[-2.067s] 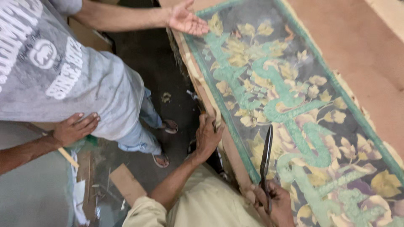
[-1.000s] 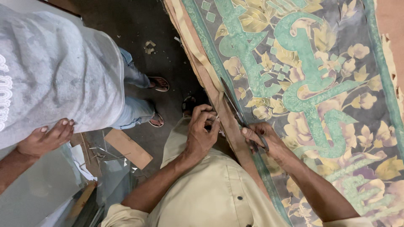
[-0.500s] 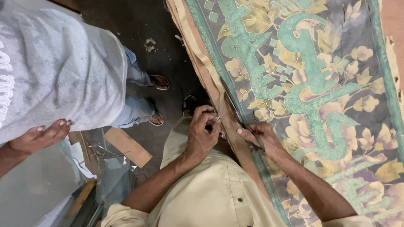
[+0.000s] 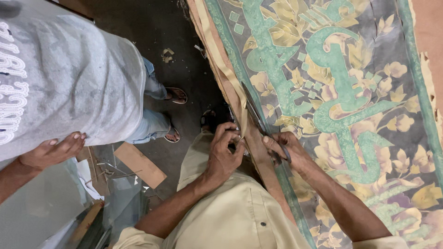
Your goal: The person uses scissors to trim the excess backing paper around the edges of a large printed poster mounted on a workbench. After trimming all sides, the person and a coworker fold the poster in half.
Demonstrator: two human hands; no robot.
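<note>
left hand (image 4: 224, 152): pinched on tan strip (image 4: 230, 87) at table (image 4: 429, 27) edge | right hand (image 4: 287, 150): clamped on scissors (image 4: 258, 117) over floral cloth (image 4: 350, 92)

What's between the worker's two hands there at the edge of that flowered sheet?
In the head view, the tan edge strip runs between the left hand and right hand, which grips scissors.

Dark concrete floor (image 4: 184, 41) — littered with scraps.

Hands (image 4: 224, 154) at sheet (image 4: 350, 92) edge, bystander (image 4: 69, 87) left
</note>
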